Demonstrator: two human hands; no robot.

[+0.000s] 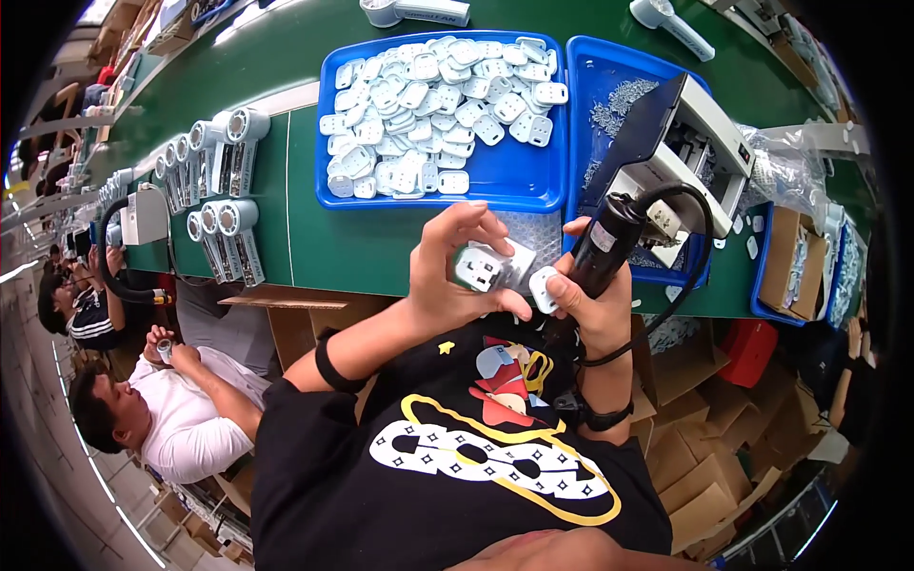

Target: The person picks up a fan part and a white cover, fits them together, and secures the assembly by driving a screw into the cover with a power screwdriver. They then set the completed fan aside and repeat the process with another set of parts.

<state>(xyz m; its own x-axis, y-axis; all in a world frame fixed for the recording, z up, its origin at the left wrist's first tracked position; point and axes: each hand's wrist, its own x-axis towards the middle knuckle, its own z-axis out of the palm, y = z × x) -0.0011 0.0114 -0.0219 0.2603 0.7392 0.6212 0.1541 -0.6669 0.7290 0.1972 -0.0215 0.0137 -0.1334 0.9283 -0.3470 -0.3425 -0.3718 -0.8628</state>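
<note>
My left hand [447, 266] is curled around a white plastic housing [484, 267] with dark slots in its end, held in front of my chest. My right hand [607, 309] grips a black electric screwdriver [602, 249], its cord looping back over the wrist. Between that hand's thumb and fingers sits a small white cover plate [544, 289], close beside the housing. Beyond my hands, a blue tray [514, 181] carries a heap of similar white plates [419, 105].
On the right, another blue tray [584, 71] holds loose screws [624, 100] and a tilted screw-feeder box [681, 143]. White handheld devices [228, 214] stand in rows at left. Cardboard boxes [700, 466] lie below the green table [324, 252]. A seated co-worker [195, 419] is at left.
</note>
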